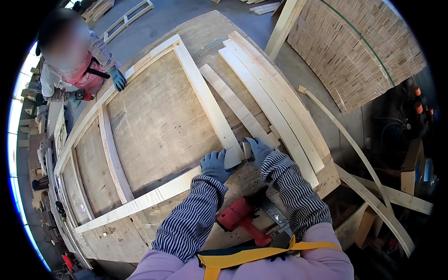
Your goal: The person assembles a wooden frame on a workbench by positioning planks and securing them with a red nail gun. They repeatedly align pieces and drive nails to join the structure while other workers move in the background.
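Note:
A large wooden frame (206, 95) with cross rails lies on the workbench. My left hand (214, 165), in a grey-blue glove, grips the frame's near right corner, its fingers curled over the wood. Just right of that corner, my right hand (259, 152), gloved alike, is closed on a small pale piece of wood (248, 150); its far side is hidden by the fingers. Close in front of my body lies a red nail gun (238, 214) with a metal magazine, untouched by either hand.
Several long boards (273, 105) and a shorter board (235, 102) lie on the bench, right of the frame. Across the frame stands a co-worker (79, 70), one gloved hand at its far rail. A big strapped stack of wood (350, 46) rises at the right, near leaning strips (359, 144).

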A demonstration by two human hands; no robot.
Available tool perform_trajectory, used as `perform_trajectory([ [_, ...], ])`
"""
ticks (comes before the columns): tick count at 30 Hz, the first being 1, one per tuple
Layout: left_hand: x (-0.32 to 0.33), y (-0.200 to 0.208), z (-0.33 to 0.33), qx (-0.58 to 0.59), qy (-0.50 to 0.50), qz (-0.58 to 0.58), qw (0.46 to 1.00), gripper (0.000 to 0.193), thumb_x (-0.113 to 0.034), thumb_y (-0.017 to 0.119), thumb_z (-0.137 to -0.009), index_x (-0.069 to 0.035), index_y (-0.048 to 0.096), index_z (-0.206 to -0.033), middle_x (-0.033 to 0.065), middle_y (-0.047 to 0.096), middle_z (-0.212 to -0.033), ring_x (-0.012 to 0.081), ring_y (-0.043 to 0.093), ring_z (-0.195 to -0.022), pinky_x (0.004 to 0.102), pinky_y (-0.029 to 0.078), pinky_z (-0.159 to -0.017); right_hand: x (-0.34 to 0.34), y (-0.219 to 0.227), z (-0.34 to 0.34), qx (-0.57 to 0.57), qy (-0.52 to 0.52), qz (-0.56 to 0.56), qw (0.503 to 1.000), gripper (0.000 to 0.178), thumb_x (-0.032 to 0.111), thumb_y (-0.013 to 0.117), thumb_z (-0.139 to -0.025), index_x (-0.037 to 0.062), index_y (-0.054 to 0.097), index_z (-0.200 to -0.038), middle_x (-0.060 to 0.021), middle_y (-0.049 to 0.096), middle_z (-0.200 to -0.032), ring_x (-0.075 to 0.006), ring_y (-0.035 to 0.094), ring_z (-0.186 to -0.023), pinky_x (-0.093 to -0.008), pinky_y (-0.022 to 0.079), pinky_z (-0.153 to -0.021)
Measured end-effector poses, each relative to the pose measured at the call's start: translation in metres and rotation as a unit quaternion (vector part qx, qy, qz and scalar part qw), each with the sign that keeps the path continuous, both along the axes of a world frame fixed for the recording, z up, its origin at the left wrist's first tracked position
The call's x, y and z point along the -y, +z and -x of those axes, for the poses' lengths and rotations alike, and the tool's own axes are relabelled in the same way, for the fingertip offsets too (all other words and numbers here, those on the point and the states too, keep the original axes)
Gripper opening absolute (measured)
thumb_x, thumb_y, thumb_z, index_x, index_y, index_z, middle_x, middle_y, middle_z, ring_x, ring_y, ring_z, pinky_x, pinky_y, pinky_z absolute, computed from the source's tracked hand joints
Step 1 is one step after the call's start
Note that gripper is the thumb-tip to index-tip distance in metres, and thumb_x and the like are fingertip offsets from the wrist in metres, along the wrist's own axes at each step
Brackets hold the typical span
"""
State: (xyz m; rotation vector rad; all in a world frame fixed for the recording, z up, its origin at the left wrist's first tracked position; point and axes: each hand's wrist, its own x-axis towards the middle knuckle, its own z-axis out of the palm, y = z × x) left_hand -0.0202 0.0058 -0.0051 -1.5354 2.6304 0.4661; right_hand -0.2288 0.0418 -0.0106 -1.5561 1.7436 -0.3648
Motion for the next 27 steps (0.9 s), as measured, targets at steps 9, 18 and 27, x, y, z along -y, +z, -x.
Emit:
perform_trajectory([
  [9,0.0,0.004,-0.004,-0.009,0.018,-0.025,0.999,0.082,-0.058,0.074,-0.064,-0.013,0.05,-0.129,0.0106,0.056,-0.114,0.0281,0.051,-0.107,0.0446,0.038,-0.091,0.023,0.005,-0.011,-0.009,0.114,-0.046,0.992,0.079,0.011,0.071,-0.075,0.0113,0.03,-0.142,-0.0185,0.042,-0.133,-0.0357,0.047,-0.12,-0.0386,0.041,-0.103],
  [18,-0.003,0.002,-0.002,-0.023,0.014,-0.002,1.0,0.08,-0.058,0.074,-0.065,-0.013,0.051,-0.127,0.0116,0.057,-0.111,0.0298,0.052,-0.106,0.0456,0.039,-0.091,0.036,0.027,-0.004,-0.039,0.191,-0.117,0.974,0.085,0.017,0.075,-0.072,0.0171,0.03,-0.145,-0.0171,0.041,-0.134,-0.0335,0.05,-0.118,-0.0389,0.044,-0.099],
  [27,-0.003,-0.004,-0.007,-0.017,0.004,0.0,1.0,0.081,-0.059,0.072,-0.064,-0.011,0.052,-0.126,0.0111,0.057,-0.117,0.03,0.051,-0.112,0.0472,0.038,-0.092,0.036,0.019,-0.013,-0.086,0.208,-0.155,0.962,0.085,0.015,0.072,-0.076,0.0206,0.026,-0.147,-0.0183,0.034,-0.143,-0.0364,0.038,-0.13,-0.0434,0.035,-0.107],
])
